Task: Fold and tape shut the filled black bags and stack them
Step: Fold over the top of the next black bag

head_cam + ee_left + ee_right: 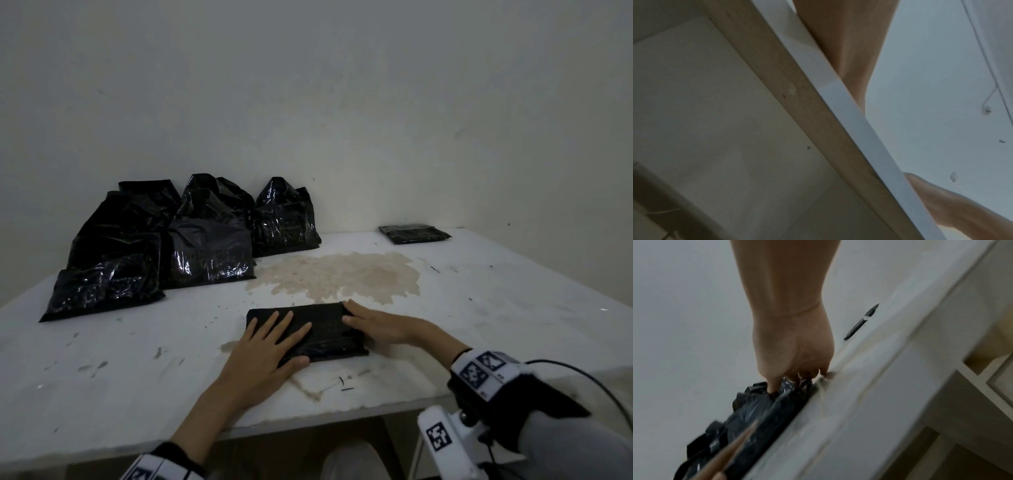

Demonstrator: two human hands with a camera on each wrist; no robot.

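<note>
Surface [479, 308]: white and scuffed, with a broad brownish stain [342, 277] just beyond both hands and small dark flecks nearer the front edge.
Unfolded bags [164, 240]: a cluster of filled, glossy black bags, well beyond the left grip and off to its left, standing or leaning close to the wall.
Folded bag [325, 325]: flat black packet lying under both hands, near the front of the surface, its long side running left to right.
Finished bag [414, 234]: one flat black packet, well beyond the right grip, at the far right by the wall; it lies alone.
Left grip [270, 346]: the left hand lies flat on the left half of the folded bag, fingers straight and spread, thumb along the near edge; it presses and holds nothing.
Right grip [380, 325]: the right hand rests on the right end of the folded bag with fingers extended across the top; the right wrist view shows its fingertips pushed down into the crinkled plastic at the surface.
Wrist bands [486, 373]: white with black square markers, one on each wrist.
</note>
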